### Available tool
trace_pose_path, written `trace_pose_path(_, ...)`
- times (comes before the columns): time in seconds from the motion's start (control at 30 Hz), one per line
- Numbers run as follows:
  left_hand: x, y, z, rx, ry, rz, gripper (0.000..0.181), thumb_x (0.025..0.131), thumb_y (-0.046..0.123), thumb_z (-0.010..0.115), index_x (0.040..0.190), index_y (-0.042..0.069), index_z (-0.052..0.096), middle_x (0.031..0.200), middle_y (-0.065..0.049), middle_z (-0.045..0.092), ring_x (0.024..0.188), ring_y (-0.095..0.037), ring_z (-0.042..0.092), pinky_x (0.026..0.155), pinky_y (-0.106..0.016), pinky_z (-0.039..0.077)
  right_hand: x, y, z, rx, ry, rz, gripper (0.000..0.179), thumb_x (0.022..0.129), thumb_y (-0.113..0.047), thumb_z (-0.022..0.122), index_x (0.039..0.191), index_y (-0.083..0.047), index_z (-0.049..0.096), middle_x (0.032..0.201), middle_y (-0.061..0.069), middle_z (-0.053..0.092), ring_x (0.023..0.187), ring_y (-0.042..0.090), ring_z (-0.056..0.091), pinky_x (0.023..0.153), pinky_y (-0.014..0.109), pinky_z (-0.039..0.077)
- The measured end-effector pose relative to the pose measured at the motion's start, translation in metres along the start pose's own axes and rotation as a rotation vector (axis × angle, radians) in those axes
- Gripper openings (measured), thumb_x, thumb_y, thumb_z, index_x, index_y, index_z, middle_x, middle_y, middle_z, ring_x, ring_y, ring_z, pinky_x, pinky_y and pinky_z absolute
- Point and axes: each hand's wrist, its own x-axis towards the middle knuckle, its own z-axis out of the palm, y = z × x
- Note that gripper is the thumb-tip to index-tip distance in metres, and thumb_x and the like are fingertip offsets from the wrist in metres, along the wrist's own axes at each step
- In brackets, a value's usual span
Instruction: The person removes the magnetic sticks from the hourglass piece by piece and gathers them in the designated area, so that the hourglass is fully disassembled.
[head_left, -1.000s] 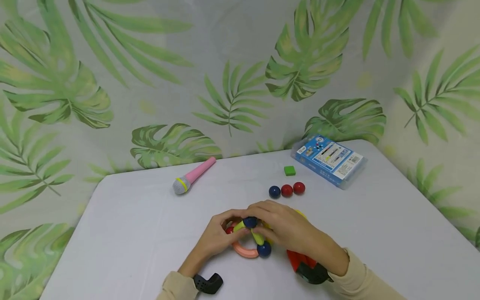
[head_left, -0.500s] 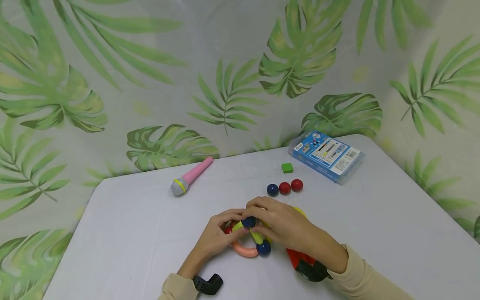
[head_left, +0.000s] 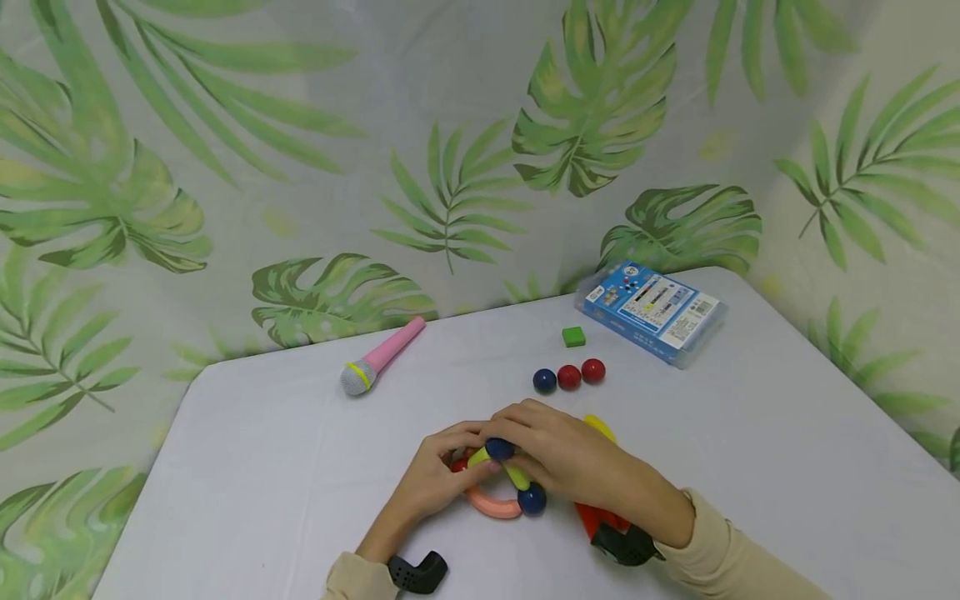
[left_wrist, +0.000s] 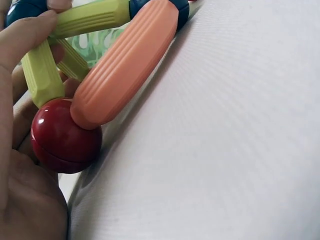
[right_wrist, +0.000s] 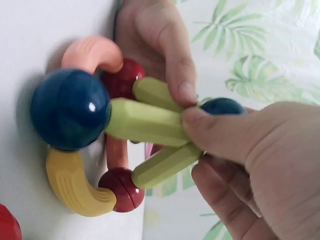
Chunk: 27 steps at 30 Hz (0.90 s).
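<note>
The ball-and-stick toy sits at lower centre of the head view and appears to rest on the bench. Both your hands hold it: your left hand pinches a green stick near the peak; your right hand grips another, just under the top blue ball.

Handling, by appearance: light, hard plastic. Expect stiff sticks, slick balls, and joints that may part if you twist. Hold the ribbed sticks near the peak.

Count, toy: two blue balls, two red balls, three green sticks, three base rods.

Count, right of centre: three loose balls (one blue, two red), one green block, one box. Left of centre: one microphone.
</note>
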Motion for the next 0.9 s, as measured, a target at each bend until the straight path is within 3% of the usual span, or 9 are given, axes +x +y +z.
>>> trace_pose_path(0.2, 0.001, 0.001, 0.0, 0.034, 0.005, -0.015, 0.018, 0.095, 0.017, 0.076, 0.113, 0.017, 0.079, 0.131, 0.003, 0.069, 0.118, -0.015, 0.064, 0.096, -0.028, 0.054, -0.001, 0.0, -0.003, -0.048, 0.041, -0.014, 0.038, 0.094, -0.013, 0.077, 0.131, -0.017, 0.066, 0.126, -0.001, 0.067, 0.12, 0.015, 0.063, 0.102, 0.034, 0.055)
trace_pose_path(0.37, 0.002, 0.001, -0.003, 0.057, 0.022, -0.041, 0.019, 0.097, 0.021, 0.074, 0.115, 0.02, 0.079, 0.129, 0.007, 0.07, 0.123, -0.015, 0.063, 0.101, -0.028, 0.052, -0.001, -0.001, -0.011, -0.011, 0.083, 0.006, 0.04, 0.091, -0.012, 0.08, 0.128, -0.016, 0.064, 0.125, -0.002, 0.065, 0.116, 0.013, 0.065, 0.099, 0.031, 0.056)
trace_pose_path(0.67, 0.0, -0.003, -0.004, 0.065, 0.015, -0.013, 0.02, 0.098, 0.018, 0.072, 0.117, 0.016, 0.078, 0.131, 0.001, 0.07, 0.123, -0.016, 0.064, 0.102, -0.029, 0.052, 0.0, -0.003, -0.01, 0.053, 0.017, 0.064, 0.043, 0.093, -0.014, 0.078, 0.132, -0.019, 0.061, 0.13, -0.001, 0.065, 0.116, 0.014, 0.067, 0.097, 0.031, 0.057)
trace_pose_path(0.9, 0.001, -0.002, -0.002, 0.039, 0.007, -0.027, 0.019, 0.097, 0.018, 0.073, 0.115, 0.019, 0.078, 0.13, 0.005, 0.069, 0.126, -0.016, 0.062, 0.105, -0.028, 0.05, -0.001, -0.001, -0.014, 0.101, 0.046, 0.107, 0.044, 0.092, -0.013, 0.079, 0.132, -0.015, 0.06, 0.127, 0.001, 0.066, 0.114, 0.015, 0.068, 0.094, 0.031, 0.058)
